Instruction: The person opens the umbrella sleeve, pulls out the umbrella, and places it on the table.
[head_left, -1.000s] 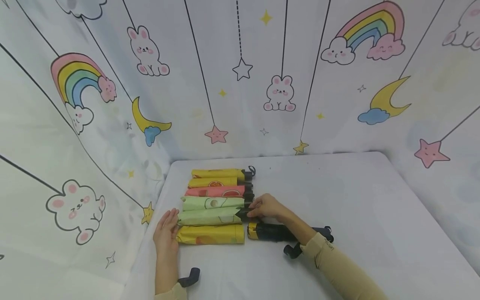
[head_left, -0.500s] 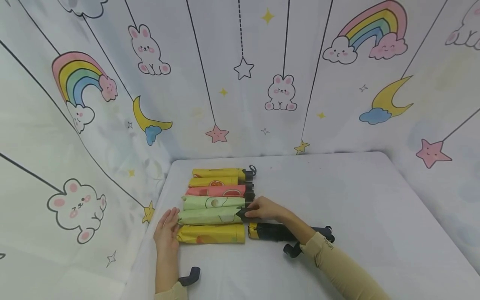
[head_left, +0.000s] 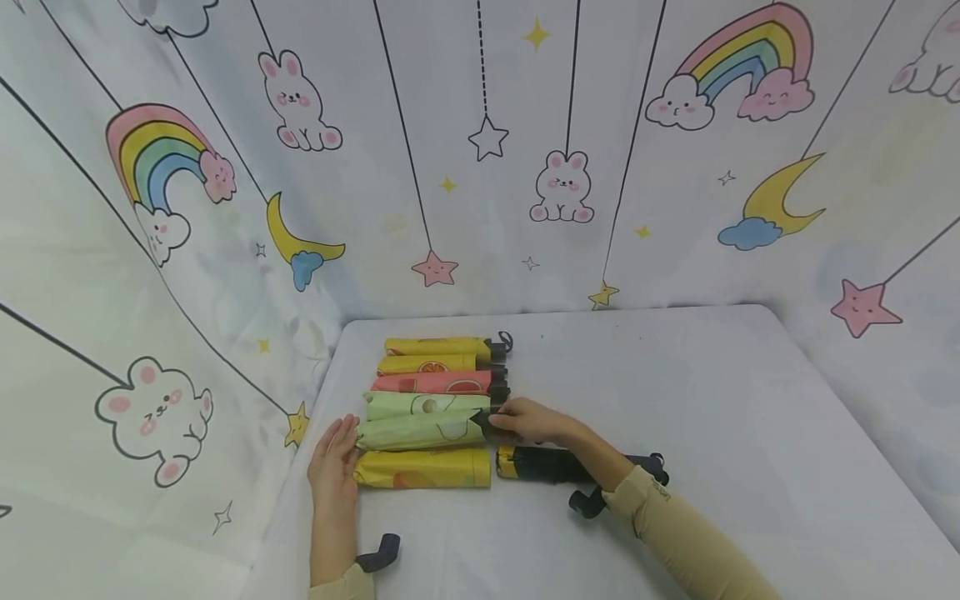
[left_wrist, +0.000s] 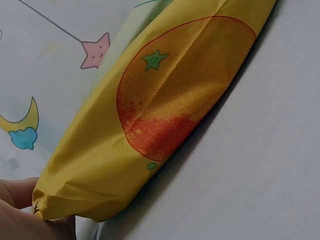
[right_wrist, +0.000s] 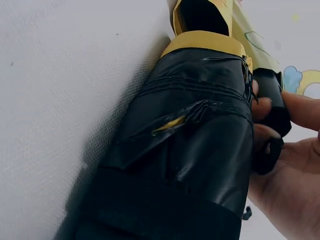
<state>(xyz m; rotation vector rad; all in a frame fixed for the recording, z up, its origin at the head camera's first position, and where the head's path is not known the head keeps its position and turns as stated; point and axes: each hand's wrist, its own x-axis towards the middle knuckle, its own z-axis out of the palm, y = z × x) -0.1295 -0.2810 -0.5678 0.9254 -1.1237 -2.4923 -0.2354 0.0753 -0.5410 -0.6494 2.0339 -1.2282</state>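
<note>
My right hand (head_left: 528,419) pinches the black handle (right_wrist: 272,97) of a light green folded umbrella (head_left: 420,430) in its cover. That umbrella lies between another green one (head_left: 427,405) and a yellow umbrella cover (head_left: 422,469). My left hand (head_left: 333,462) is at the left ends of the covers, its fingers fairly straight and their tips by the green one's end. In the left wrist view the yellow cover (left_wrist: 165,90) shows an orange print, with the fingers at its tip. Its other end gapes dark in the right wrist view. A black folded umbrella (right_wrist: 190,130) with a yellow edge lies under my right forearm.
Behind stand the rest of the row: a red covered umbrella (head_left: 431,382) and two yellow ones, one with an orange-slice print (head_left: 427,364) and one farthest back (head_left: 435,346). The white table (head_left: 675,375) meets a printed cloth backdrop (head_left: 480,208).
My right hand has taken a pinch on the green umbrella's handle and shifted slightly right. The handle end of that umbrella has tilted up a little. My left hand stays in place.
</note>
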